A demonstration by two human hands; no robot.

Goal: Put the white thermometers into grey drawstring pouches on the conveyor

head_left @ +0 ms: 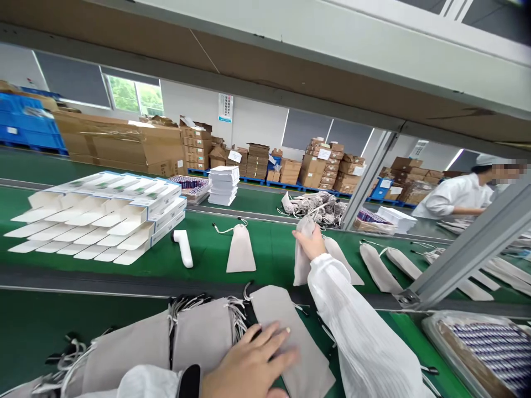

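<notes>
My right hand [312, 243] reaches over the green belt, its fingers closed on the top of a light grey drawstring pouch [302, 270]. Just behind my right wrist, another grey pouch [342, 260] lies on the belt. My left hand [255, 359] is open with fingers spread, over a grey pouch [276, 304] nearest me; whether it presses down I cannot tell. Beside it lie stacked pouches [203, 331] with grey cords and black cord ends. Farther up the belt are a single pouch [241, 250] and a white handheld device [183, 249] with a dark end.
Open white boxes [108, 215] are stacked at left. Behind the belt stand a pile of white papers [224, 185] and a heap of grey pouches [317, 205]. A slanted metal post [373, 171] rises at right, near a bagged tray [481, 348]. A co-worker [456, 196] in white is beyond.
</notes>
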